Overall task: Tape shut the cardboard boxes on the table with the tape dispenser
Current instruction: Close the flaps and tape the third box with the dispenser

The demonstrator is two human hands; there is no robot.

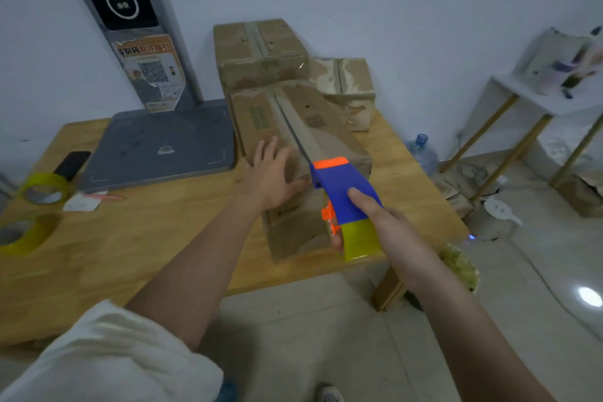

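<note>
A long cardboard box (295, 127) lies on the wooden table (130, 248), its near end toward me. My right hand (388, 232) grips a blue, orange and yellow tape dispenser (346, 202) whose orange front edge rests on the box's top seam near the close end. A strip of tape runs along that seam away from the dispenser. My left hand (274, 173) lies flat with spread fingers on the box's left flap, just left of the dispenser. Two more cardboard boxes, a taller one (261, 52) and a worn one (349, 88), stand behind it against the wall.
A grey flat base with an upright post (156, 147) occupies the table's back left. Two yellow tape rolls (45, 188) (24, 233), a dark phone (71, 163) and a paper scrap lie at the left. A water jug (421, 150), a white shelf (541, 98) and floor clutter stand right of the table.
</note>
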